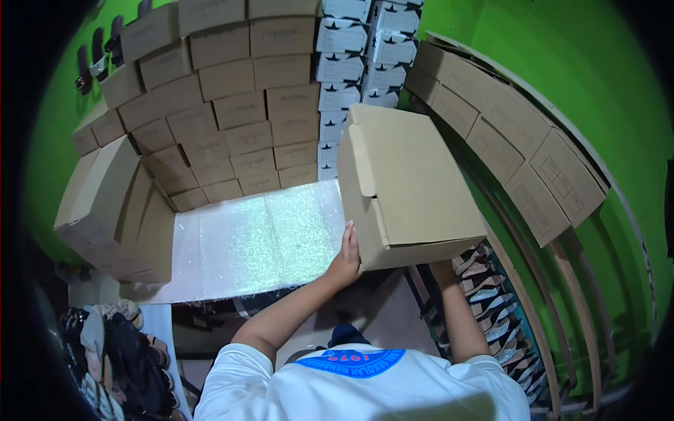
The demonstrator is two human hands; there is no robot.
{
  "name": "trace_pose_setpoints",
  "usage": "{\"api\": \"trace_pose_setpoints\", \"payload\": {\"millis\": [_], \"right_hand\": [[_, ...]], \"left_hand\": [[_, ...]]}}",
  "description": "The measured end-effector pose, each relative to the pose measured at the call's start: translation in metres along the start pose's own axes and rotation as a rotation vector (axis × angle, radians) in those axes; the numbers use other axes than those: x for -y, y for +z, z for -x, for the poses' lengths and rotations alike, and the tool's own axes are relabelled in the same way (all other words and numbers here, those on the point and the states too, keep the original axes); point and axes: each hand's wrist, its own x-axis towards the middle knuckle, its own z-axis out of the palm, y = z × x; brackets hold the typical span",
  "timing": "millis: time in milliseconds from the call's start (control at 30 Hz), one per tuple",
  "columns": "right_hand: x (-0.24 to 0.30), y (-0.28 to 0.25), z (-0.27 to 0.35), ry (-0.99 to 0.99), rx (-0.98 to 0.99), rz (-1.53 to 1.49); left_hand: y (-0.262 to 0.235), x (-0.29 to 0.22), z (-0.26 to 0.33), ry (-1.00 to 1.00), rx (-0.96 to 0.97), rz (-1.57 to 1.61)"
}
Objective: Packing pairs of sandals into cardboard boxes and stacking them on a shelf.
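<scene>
Cardboard box [411, 186], plain brown and closed, is being held up in front of the person, tilted, over the right end of a glittery white sheet [249, 242] and next to the rack on the right. Left hand [346, 258] is pressing flat against the box's near left side, fingers stretched out and pointing up along the cardboard, not curled. Right hand [442, 266] is sitting under the box's near bottom edge; only the wrist and a bit of the hand are showing, so cannot tell how its fingers are lying, though it is touching the box from below. Both bare forearms are coming up from the lower edge, out of a white t-shirt [365, 389] with a blue print.

Behind the sheet a wall of stacked brown boxes [225, 105] is standing, with a column of white boxes [351, 49] just beside it, right behind the held box. More brown boxes [112, 203] are leaning at the left edge of the sheet. On the right, long brown boxes [519, 133] are lying along a curved wooden rack [562, 295], and rows of sandals [498, 309] are sitting on its lower shelf, below the held box. A pile of footwear [116, 351] is lying at lower left. Green wall [597, 63] behind.
</scene>
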Motion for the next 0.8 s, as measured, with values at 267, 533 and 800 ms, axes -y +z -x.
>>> {"api": "trace_pose_setpoints", "payload": {"millis": [267,533,800], "right_hand": [[-0.055,0.051,0.008,0.1,0.226,0.11],[-0.117,0.077,-0.005,0.213,0.176,0.082],[-0.127,0.009,-0.037,0.819,0.092,-0.488]], "left_hand": [[0.055,0.071,0.053,-0.215,0.197,-0.145],[0.069,0.079,0.036,-0.238,0.309,-0.278],[0.009,0.079,-0.009,-0.452,0.203,-0.181]]}}
